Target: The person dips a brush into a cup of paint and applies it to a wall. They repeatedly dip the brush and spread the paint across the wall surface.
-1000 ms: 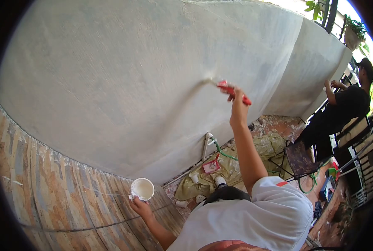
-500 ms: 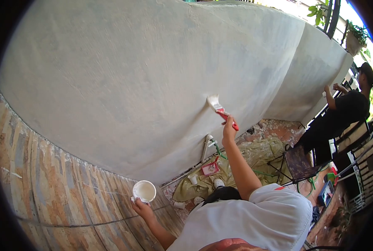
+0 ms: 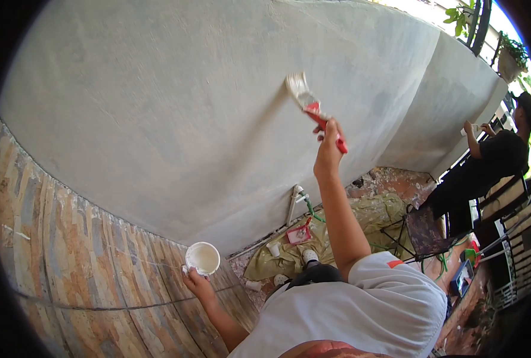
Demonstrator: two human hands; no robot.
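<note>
Head view: nearest the lens is the white cloth of the person's shirt, smooth and loosely creased over the shoulders. From it the left arm reaches down to the left hand, whose fingers are curled tight under and around a small round white cup. The cup is held upright with its mouth open to the camera, its inside coated pale white, and it sits in front of the lower wall cladding, rough stone strips in rust, tan and grey. The right arm rises straight up to the right hand, its fingers wrapped fully closed about the glossy red handle of a flat paintbrush. The brush tilts up and to the left, its pale, paint-laden bristles pressed flat against the plastered wall, a broad matt surface of chalky grey-white with faint streaks. Below the hand, a white pipe stands at the foot of the wall beside a crumpled olive drop cloth on the floor, where a small red tray and several white cups lie. Farther right is a metal folding chair with a worn seat, and beyond it another person in black clothing faces the same wall with both hands raised.
</note>
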